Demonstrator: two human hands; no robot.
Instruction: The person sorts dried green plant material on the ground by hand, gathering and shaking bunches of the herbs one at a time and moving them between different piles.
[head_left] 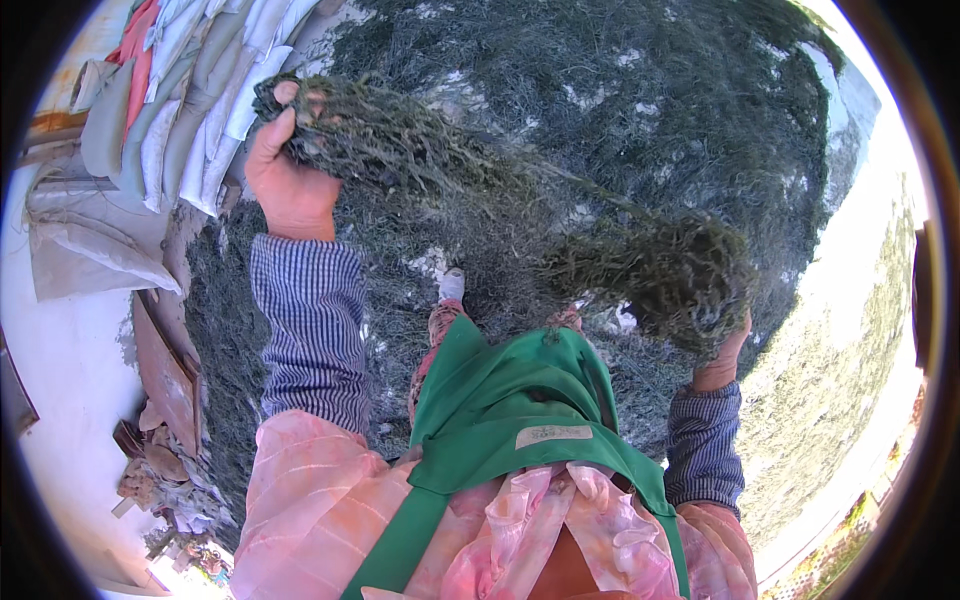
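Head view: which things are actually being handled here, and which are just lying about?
In hand:
- left hand gripping one seaweed clump
- right hand under another seaweed bunch
- spread seaweed layer underfoot

Lying about:
- stacked sacks
- rusty debris

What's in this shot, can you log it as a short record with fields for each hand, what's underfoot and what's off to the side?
left hand: raised, gripping a clump of dark green stringy plant matter
right hand: holding a second clump, partly hidden behind it
underfoot: spread layer of the same dark material
left side: pile of pale sacks
clothing: green apron
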